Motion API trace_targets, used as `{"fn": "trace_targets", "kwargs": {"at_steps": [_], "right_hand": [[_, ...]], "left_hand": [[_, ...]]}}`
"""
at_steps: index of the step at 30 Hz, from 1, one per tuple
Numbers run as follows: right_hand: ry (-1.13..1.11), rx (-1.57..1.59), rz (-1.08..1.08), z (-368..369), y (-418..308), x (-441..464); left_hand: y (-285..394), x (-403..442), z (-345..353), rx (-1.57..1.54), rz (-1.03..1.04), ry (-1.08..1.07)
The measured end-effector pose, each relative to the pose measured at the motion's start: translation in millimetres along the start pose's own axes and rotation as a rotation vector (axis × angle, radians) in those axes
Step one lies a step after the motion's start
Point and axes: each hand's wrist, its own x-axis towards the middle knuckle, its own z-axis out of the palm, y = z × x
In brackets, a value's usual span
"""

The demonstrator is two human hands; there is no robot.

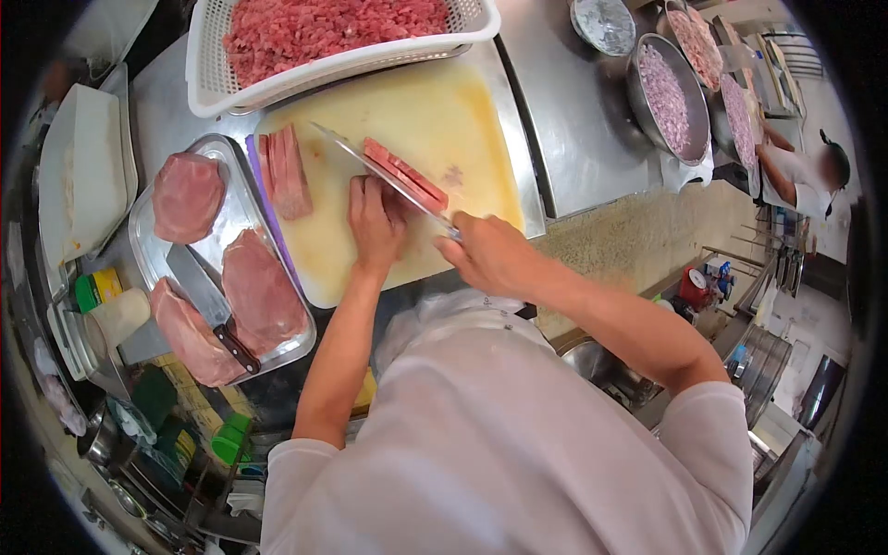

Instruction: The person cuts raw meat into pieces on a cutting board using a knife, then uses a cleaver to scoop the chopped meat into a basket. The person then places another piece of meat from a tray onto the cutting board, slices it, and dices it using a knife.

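Note:
My right hand [495, 254] is closed round the handle of a long knife [356, 153], whose blade lies slantwise along a stack of red meat strips [407, 176] on the yellowish cutting board [435, 102]. On the near side of the blade, my left hand [375, 222] has its fingers bent and drawn together against the meat; the fingertips are partly hidden. More meat strips [285, 174] lie at the board's left edge. Beyond the board, a white perforated basket [370, 69] holds diced meat [333, 32].
Left of the board, a metal tray [143, 217] bears large meat slices [264, 287] and a second knife [199, 282]. A bowl of chopped onion [666, 102] stands at the back right. Another person [800, 176] is at the far right.

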Motion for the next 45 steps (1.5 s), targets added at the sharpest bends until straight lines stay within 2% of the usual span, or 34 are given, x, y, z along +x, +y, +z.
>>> {"fn": "trace_targets", "kwargs": {"at_steps": [1, 4, 7, 10, 13, 16, 23, 28, 31, 34, 37, 40, 45], "right_hand": [[-0.067, -0.003, 0.077, -5.5, -1.7, -6.4], [0.095, 0.008, -0.132, 27.5, 29.4, 31.6], [0.173, -0.018, -0.216, 37.7, 33.4, 71.1], [0.245, 0.016, -0.187, 19.5, 22.3, 58.0], [0.075, 0.002, -0.063, -2.5, -3.7, -0.7], [-0.027, -0.004, 0.058, -3.4, -3.7, -22.3], [0.019, 0.027, -0.091, 4.3, 4.6, 20.9], [0.123, 0.032, -0.223, 42.3, 8.1, 86.3], [0.074, -0.026, -0.133, 30.6, -1.6, 83.1], [0.037, 0.024, -0.116, 5.5, -12.7, 35.6], [-0.12, -0.009, 0.059, 1.6, 9.9, 7.1], [0.058, -0.025, -0.106, 30.0, 26.1, 38.1], [0.156, -0.021, -0.084, 25.6, 20.9, 38.5]], "left_hand": [[0.8, 0.7, 0.1, 0.011, 0.02, 0.023], [0.5, 5.2, -0.1, 0.023, 0.062, 0.052], [-0.6, 5.3, -3.0, -0.005, 0.052, 0.005], [-0.5, 3.4, -0.2, -0.028, 0.084, 0.068], [-2.6, -0.6, -0.2, -0.072, 0.037, 0.085], [-5.3, -0.6, 2.1, -0.056, 0.01, 0.067], [-3.0, 2.1, -3.4, -0.096, 0.013, 0.043], [8.0, 6.5, -10.0, -0.106, 0.044, 0.05], [0.4, 1.7, -8.6, -0.118, -0.003, 0.015], [-7.1, -2.1, -6.0, -0.098, -0.014, 0.03], [-5.6, 0.6, -4.3, -0.095, -0.021, 0.046], [-4.7, 1.6, -5.1, -0.048, 0.017, 0.059], [-5.4, -2.2, -4.0, -0.109, 0.034, 0.09]]}}
